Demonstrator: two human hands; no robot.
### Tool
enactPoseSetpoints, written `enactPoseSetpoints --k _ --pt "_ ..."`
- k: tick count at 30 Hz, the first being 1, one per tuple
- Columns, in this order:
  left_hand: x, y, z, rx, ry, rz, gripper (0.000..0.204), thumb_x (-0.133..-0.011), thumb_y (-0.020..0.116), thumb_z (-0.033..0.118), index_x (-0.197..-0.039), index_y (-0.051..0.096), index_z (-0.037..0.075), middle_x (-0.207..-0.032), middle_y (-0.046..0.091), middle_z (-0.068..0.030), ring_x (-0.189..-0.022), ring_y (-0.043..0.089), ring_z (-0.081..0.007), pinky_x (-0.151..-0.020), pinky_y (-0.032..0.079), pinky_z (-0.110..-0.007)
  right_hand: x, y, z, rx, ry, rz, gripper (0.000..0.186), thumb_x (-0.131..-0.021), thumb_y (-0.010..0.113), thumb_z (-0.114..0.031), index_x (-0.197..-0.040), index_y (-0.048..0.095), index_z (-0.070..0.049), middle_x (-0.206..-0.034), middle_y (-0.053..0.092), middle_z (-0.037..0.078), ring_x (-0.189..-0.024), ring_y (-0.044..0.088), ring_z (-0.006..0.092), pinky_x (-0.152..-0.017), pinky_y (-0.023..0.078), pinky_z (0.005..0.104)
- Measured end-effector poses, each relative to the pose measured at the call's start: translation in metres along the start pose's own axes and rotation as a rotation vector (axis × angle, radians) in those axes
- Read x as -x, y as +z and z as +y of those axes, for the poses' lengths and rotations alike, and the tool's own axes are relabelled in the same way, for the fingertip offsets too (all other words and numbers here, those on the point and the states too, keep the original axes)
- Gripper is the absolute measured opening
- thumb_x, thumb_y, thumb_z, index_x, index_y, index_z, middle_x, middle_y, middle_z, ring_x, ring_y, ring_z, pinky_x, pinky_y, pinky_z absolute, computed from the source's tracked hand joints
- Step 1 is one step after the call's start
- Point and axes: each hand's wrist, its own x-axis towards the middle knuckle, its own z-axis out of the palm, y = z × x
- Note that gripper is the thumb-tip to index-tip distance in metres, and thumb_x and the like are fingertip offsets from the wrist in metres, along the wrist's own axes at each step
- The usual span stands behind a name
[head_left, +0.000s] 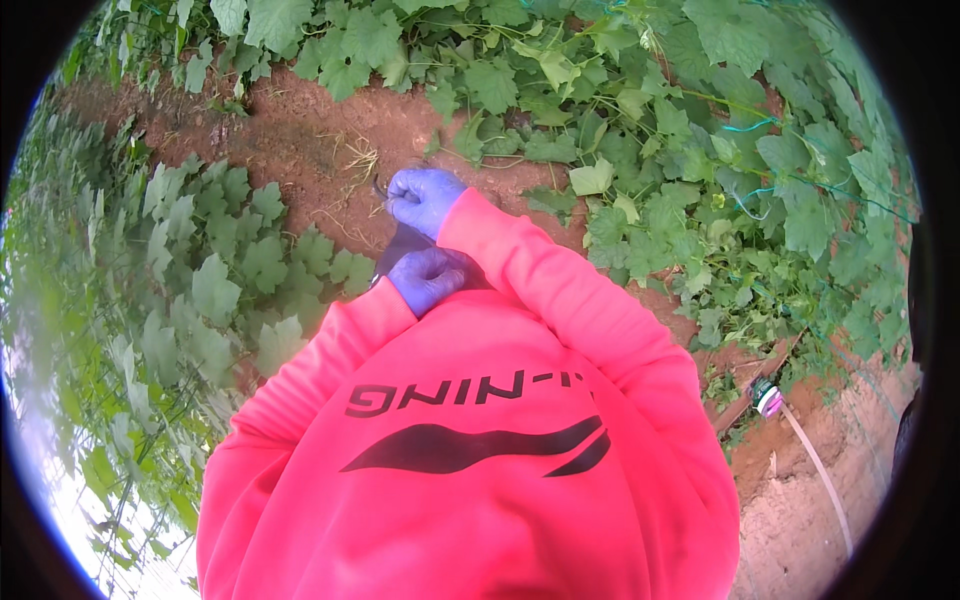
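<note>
My right hand (424,200), in a blue-purple glove, reaches out over the soil path with its fingers curled closed. A thin dark strip (379,188) shows just beside its fingertips; I cannot make out what the hand grips. Closer to my waist, my left hand (428,277), gloved alike, is closed with its fingers tucked in. What lies inside it is hidden. Dark fabric (402,243) shows between the two hands, and I cannot tell whether it is clothing or a bag. Bright pink sleeves cover both forearms.
Leafy climbing vines (640,190) crowd the right and far side, with thin green-blue ties (752,126) among them. More broad leaves (215,285) stand on the left. Dry straw (360,158) lies on the brown soil (315,130). A pale hose (818,462) runs at lower right.
</note>
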Motion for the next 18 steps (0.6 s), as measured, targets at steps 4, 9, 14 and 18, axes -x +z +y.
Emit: enactPoseSetpoints --k 4,9,14,18 --pt "0.000 0.002 0.003 0.401 0.034 -0.073 0.019 -0.089 0.051 0.013 -0.093 0.061 -0.003 -0.083 0.062 -0.0063 -0.076 0.056 -0.0129 -0.075 0.045 -0.026 0.005 -0.013 0.000 -0.096 0.239 -0.196 0.024 -0.082 0.057 -0.027 -0.083 0.058 -0.003 -0.071 0.062 0.009 -0.059 0.061 0.0199 -0.057 0.048 0.0331" --pt "0.004 -0.013 0.004 0.630 -0.021 -0.147 0.021 -0.088 0.054 0.019 -0.090 0.059 -0.002 -0.077 0.059 -0.0040 -0.069 0.052 -0.0113 -0.067 0.043 -0.024 0.052 -0.053 0.000 0.045 0.471 -0.621 0.024 -0.086 0.051 -0.028 -0.085 0.059 -0.005 -0.068 0.060 0.006 -0.050 0.057 0.0138 -0.050 0.046 0.0282" --pt "-0.007 -0.017 -0.005 0.317 0.069 -0.126 0.009 -0.083 0.052 0.004 -0.089 0.057 -0.001 -0.082 0.059 -0.0052 -0.075 0.053 -0.0125 -0.074 0.043 -0.024 0.079 -0.061 0.000 -0.119 0.369 -0.607 0.019 -0.084 0.055 -0.024 -0.086 0.062 -0.006 -0.065 0.057 0.002 -0.052 0.052 0.0080 -0.049 0.043 0.0234" --pt "-0.008 -0.009 0.023 -0.062 0.040 0.036 0.015 -0.074 0.056 -0.003 -0.088 0.056 0.002 -0.082 0.059 -0.0059 -0.078 0.054 -0.0123 -0.073 0.045 -0.026 0.087 -0.053 0.021 -0.269 0.429 -0.478 0.019 -0.084 0.056 -0.023 -0.090 0.061 -0.005 -0.066 0.058 0.001 -0.055 0.053 0.0066 -0.048 0.043 0.0225"
